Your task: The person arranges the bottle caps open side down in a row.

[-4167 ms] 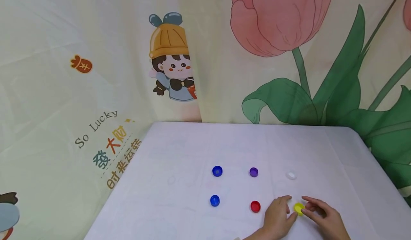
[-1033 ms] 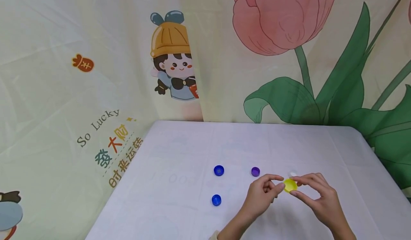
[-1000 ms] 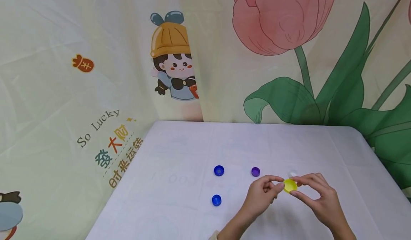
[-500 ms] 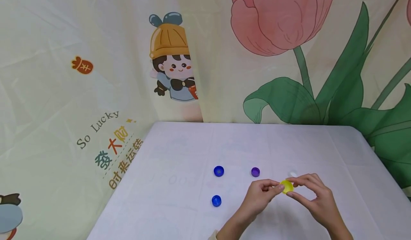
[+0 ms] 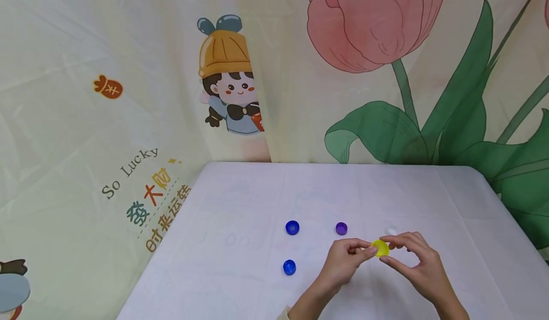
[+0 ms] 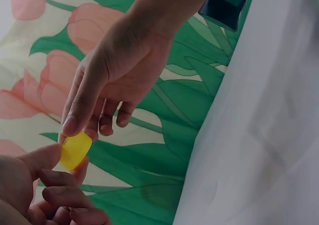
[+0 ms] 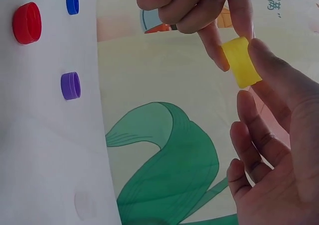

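Both hands hold one yellow bottle cap (image 5: 380,248) above the white table, its hollow side towards the head camera. My left hand (image 5: 345,263) pinches its left edge between thumb and fingertip. From the other side, my right hand (image 5: 422,265) grips the rim with thumb and index finger; its other fingers are bent loosely in the right wrist view. In that view the cap's smooth side wall (image 7: 241,63) shows between both sets of fingertips. A red bottle cap (image 7: 27,23) stands on the table there, while the left hand and forearm hide it in the head view.
On the table (image 5: 240,191) lie two blue caps, one farther back (image 5: 292,227) and one nearer (image 5: 289,267). A purple cap (image 5: 341,228) sits to their right. Beyond the right fingers is a whitish cap (image 5: 392,231), partly covered. A printed curtain (image 5: 291,96) hangs behind the table.
The yellow cap was on the table between the hands about four seconds ago; now both hands hold it up. Over the last second they shift it slightly left. The red cap has become hidden.
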`<state>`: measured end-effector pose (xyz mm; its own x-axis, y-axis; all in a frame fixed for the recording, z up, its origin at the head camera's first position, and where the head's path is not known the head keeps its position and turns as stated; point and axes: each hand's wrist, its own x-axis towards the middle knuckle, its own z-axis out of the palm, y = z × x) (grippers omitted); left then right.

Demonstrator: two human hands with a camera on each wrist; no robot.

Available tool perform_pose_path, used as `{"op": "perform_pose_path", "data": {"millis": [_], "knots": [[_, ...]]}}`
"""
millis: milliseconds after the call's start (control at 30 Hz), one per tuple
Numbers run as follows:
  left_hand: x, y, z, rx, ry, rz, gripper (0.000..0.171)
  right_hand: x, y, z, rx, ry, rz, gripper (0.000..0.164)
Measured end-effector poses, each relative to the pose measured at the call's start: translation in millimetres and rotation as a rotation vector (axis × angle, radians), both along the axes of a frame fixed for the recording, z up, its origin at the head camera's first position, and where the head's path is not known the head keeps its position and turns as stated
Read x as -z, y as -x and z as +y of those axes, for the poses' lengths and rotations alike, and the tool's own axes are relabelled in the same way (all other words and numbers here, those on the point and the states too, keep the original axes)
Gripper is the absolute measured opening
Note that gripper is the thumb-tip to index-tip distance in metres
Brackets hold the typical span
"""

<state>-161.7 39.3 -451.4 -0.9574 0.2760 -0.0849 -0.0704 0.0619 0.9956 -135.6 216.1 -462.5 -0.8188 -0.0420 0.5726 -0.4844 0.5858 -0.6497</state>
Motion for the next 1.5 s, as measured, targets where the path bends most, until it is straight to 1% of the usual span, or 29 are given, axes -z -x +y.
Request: {"op": "perform_pose_path", "data": {"millis": [100, 233, 300, 400, 500, 567, 700, 800, 967, 1133, 1367, 1500], "knots": [[-0.1, 0.6, -1.4, 0.010, 0.003, 0.020, 0.017, 2.1, 0.7, 0.2, -0.002, -0.002, -0.002, 0.047], [2.0, 1.8, -3.4, 0.020, 0.027, 0.078, 0.018, 3.9, 1.3, 0.6, 0.007, -0.007, -0.012, 0.047], [3.4, 2.3, -4.3, 0.021, 0.049, 0.119, 0.018, 4.8, 1.3, 0.6, 0.020, -0.006, -0.024, 0.044], [4.4, 2.4, -5.7, 0.023, 0.079, 0.194, 0.020, 6.2, 1.0, -0.3, 0.052, -0.003, -0.048, 0.033], [5.5, 2.7, -6.8, 0.025, 0.089, 0.306, 0.021, 7.5, 1.2, -0.9, 0.070, 0.010, -0.064, 0.019], [6.1, 2.8, -7.1, 0.021, 0.097, 0.408, 0.022, 7.6, 1.5, -0.9, 0.066, 0.019, -0.067, 0.014], [7.7, 2.7, -7.8, 0.017, 0.128, 0.614, 0.021, 7.6, 1.3, -0.6, 0.057, 0.031, -0.080, 0.012], [9.6, 3.4, -8.5, 0.016, 0.177, 0.751, 0.021, 7.9, 0.9, -0.7, 0.052, 0.033, -0.088, 0.011], [12.0, 5.4, -9.7, 0.030, 0.218, 0.895, 0.021, 8.1, 1.2, -1.4, 0.034, 0.044, -0.088, 0.013], [12.6, 6.0, -10.5, 0.041, 0.248, 0.963, 0.020, 7.4, 0.6, -1.8, 0.022, 0.056, -0.097, 0.016], [14.8, 5.8, -11.2, 0.062, 0.239, 0.919, 0.021, 7.1, -0.3, -2.2, 0.031, 0.050, -0.124, 0.016], [16.0, 6.5, -11.4, 0.065, 0.237, 0.913, 0.021, 6.8, 0.3, -3.2, 0.029, 0.054, -0.116, 0.018]]}}
